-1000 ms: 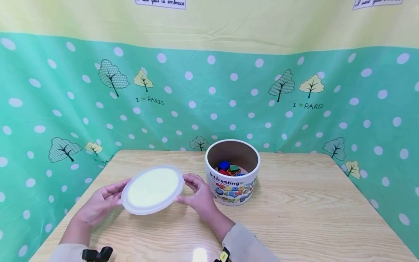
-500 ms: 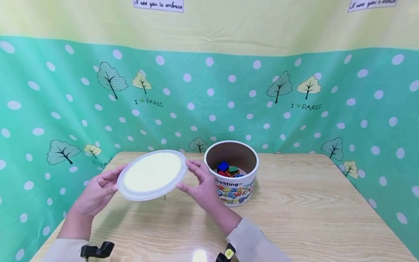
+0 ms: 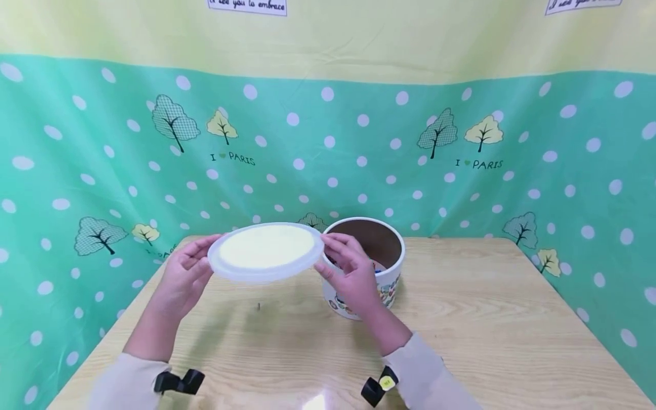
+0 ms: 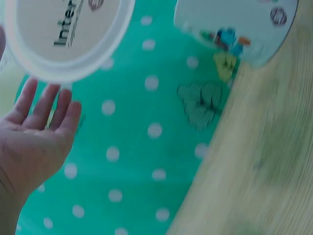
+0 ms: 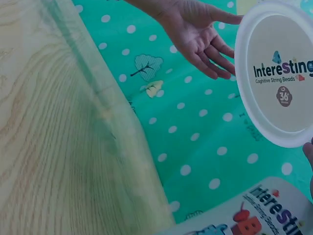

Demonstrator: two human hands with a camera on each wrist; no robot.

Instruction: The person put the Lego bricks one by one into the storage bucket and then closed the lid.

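Observation:
A round lid (image 3: 266,247) with a pale yellow face and a white rim hangs tilted above the table. My left hand (image 3: 184,279) pinches its left rim between thumb and fingers, and my right hand (image 3: 356,279) grips the opposite side. The lid's other face (image 5: 279,73) carries the word "Interesting" in the right wrist view. Just behind the right hand stands a white round tub (image 3: 388,282) with printed letters, uncovered on top. Most of the small coloured pieces inside it are hidden by that hand.
The light wooden table (image 3: 487,319) reaches back to a green dotted curtain (image 3: 328,154). A tiny dark speck (image 3: 258,306) lies on the tabletop below the lid.
Both hands have raised the lid and shifted it right, closer to the tub. The right hand now covers part of the tub, which stays in place.

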